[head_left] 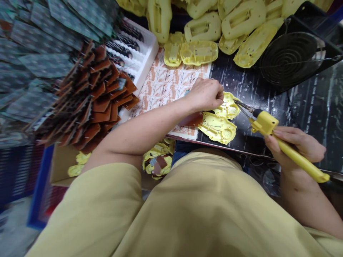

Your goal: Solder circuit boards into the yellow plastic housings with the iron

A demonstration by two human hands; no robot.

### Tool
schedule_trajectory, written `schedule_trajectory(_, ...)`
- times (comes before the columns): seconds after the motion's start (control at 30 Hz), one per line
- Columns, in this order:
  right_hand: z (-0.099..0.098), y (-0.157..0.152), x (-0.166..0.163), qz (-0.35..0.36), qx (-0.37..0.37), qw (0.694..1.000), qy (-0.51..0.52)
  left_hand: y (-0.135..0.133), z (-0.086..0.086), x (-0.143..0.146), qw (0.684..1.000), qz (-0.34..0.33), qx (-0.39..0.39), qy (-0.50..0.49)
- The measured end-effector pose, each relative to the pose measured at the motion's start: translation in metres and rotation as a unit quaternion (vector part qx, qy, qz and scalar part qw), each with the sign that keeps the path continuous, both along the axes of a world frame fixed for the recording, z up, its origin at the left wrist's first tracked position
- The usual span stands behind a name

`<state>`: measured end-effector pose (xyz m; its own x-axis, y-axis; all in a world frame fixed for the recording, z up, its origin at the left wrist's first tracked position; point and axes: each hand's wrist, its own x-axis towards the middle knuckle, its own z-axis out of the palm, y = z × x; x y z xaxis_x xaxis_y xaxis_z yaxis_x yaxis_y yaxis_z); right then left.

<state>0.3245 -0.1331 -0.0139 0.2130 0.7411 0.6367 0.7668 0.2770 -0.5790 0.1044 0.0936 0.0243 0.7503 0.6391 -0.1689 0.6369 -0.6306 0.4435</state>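
Observation:
My left hand (207, 94) presses down on a yellow plastic housing (229, 106) lying on the dark work mat (257, 92). A second yellow housing (217, 127) lies just in front of it, with a brown circuit board (190, 119) at its left edge. My right hand (297, 144) grips a yellow soldering iron (284, 144). Its metal tip (242, 105) points left and reaches the right edge of the housing under my left hand.
A heap of brown circuit boards (93, 96) and green ones (40, 46) lies at the left. A white tray (139, 46) holds wired parts. Yellow housings (214, 25) are piled at the back. A black fan (292, 57) stands at the right. A printed sheet (163, 85) covers the mat's left.

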Motion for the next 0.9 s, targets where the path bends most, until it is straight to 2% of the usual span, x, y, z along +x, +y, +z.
schedule_trajectory(0.07,0.001,0.005,-0.003,0.025,0.085,0.995,-0.037,0.001,-0.001,-0.001,1.0,-0.001,0.002,-0.004)
schedule_trajectory(0.1,0.001,0.006,-0.004,0.016,0.104,0.993,-0.054,0.001,-0.001,-0.001,1.0,-0.001,0.003,-0.006)
schedule_trajectory(0.2,0.0,0.006,-0.007,-0.059,0.079,0.991,-0.087,0.002,-0.001,-0.002,1.0,-0.004,0.001,-0.009)
schedule_trajectory(0.27,0.001,0.003,-0.009,-0.076,0.059,0.99,-0.106,0.001,0.0,-0.001,1.0,-0.004,-0.003,-0.004)
schedule_trajectory(0.5,0.003,0.004,-0.01,-0.014,0.081,0.984,-0.157,0.001,0.0,-0.003,0.999,-0.03,0.004,0.011)
schedule_trajectory(0.6,-0.001,0.004,-0.009,-0.047,0.096,0.983,-0.149,0.01,0.007,-0.018,0.997,-0.077,0.027,0.006)
schedule_trajectory(0.7,-0.006,0.001,-0.007,-0.081,0.118,0.982,-0.119,0.014,0.014,-0.041,0.985,-0.165,0.0,0.052)
schedule_trajectory(0.8,-0.012,-0.003,-0.003,-0.105,0.133,0.983,-0.076,-0.004,0.012,-0.064,0.968,-0.216,-0.008,0.126)
schedule_trajectory(0.9,-0.017,-0.006,0.0,-0.109,0.141,0.983,-0.039,-0.033,0.01,-0.09,0.969,-0.191,0.046,0.15)
